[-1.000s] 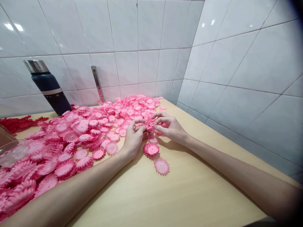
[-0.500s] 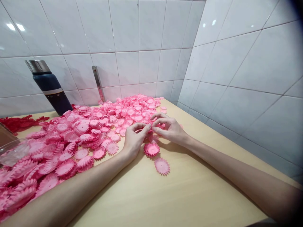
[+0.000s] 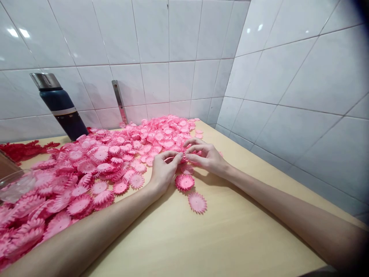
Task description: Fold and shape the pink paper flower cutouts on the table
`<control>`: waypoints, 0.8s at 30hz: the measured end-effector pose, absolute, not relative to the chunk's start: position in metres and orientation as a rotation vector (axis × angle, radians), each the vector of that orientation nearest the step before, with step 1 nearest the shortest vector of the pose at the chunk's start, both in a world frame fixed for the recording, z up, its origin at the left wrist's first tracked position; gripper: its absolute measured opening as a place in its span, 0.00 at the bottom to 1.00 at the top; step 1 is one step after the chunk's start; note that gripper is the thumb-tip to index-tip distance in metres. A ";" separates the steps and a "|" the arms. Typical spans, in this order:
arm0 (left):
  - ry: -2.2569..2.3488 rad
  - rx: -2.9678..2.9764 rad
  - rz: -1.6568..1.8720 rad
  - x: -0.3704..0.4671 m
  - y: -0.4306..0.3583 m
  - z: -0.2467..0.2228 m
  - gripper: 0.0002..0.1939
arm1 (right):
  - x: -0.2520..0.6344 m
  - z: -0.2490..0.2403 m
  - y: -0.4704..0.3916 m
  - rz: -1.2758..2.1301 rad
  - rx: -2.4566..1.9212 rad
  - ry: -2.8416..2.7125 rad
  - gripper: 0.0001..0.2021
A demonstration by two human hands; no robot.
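Beside pink toothed discs (image 3: 100,154), left hand (image 3: 162,172) and right hand (image 3: 211,158), fingers (image 3: 198,147) curled close, any held piece indiscernible

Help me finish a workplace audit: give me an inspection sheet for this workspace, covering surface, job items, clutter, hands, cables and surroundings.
Surface: pale, wood-look table, partly covered.
Job's things: large heap of pink toothed discs; a darker pink disc and a lighter pink disc lie nearer the viewer.
Clutter: dark blue bottle behind the heap; red pieces and a clear container at the left.
Hands: left hand and right hand bare, fingertips close together by the heap; whether they hold anything is unclear.
Cables: nothing seen.
Surroundings: pale tiled walls meeting in a corner; metal strip upright by the wall.
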State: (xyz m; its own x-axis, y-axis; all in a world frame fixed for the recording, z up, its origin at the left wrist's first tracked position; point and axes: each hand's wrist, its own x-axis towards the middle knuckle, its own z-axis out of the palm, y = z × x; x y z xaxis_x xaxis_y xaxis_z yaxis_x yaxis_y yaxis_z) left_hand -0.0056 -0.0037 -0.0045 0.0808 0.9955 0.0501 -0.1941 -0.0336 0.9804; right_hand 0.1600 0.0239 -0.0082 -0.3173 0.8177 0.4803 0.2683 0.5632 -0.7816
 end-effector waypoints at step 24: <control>0.955 0.935 1.453 -0.006 0.007 -0.011 0.10 | 0.158 -0.008 0.027 0.630 -0.954 -1.870 0.04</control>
State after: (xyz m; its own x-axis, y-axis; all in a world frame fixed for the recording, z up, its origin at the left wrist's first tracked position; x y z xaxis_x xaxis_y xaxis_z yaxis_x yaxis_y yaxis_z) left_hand -0.0061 0.0072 -0.0114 -0.0804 0.9959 0.0407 -0.3581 -0.0670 0.9313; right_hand 0.1582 0.0271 -0.0082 -0.2822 0.8209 0.4964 0.3535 0.5700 -0.7417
